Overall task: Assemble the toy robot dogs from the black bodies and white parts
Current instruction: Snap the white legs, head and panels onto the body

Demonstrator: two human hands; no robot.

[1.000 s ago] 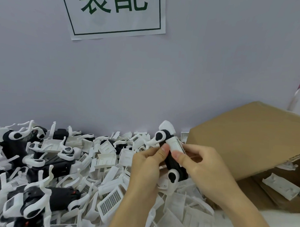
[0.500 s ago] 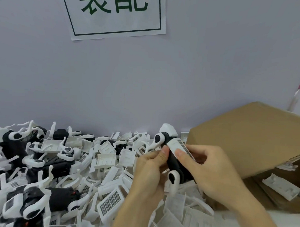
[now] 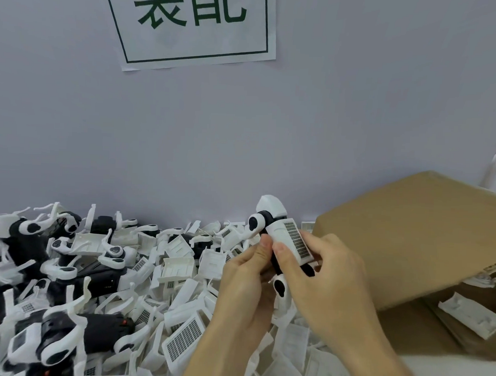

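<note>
Head view: held above the pile, near the desk's back edge beside the cardboard box (image 3: 408, 244), a black toy-dog body (image 3: 278, 266) with white leg joints. Left hand (image 3: 246, 289) curled round the body from below, thumb pressed on its side; right hand (image 3: 328, 275) pinching the white grille panel (image 3: 292, 240) against the back. Best seated by squaring the panel's edges to the body first, then pressing evenly with both thumbs until flush. Hard, smooth moulded plastic throughout; flat slotted panels (image 3: 184, 336) and rounded assembled dogs (image 3: 67, 339) heaped towards the left edge.
</note>
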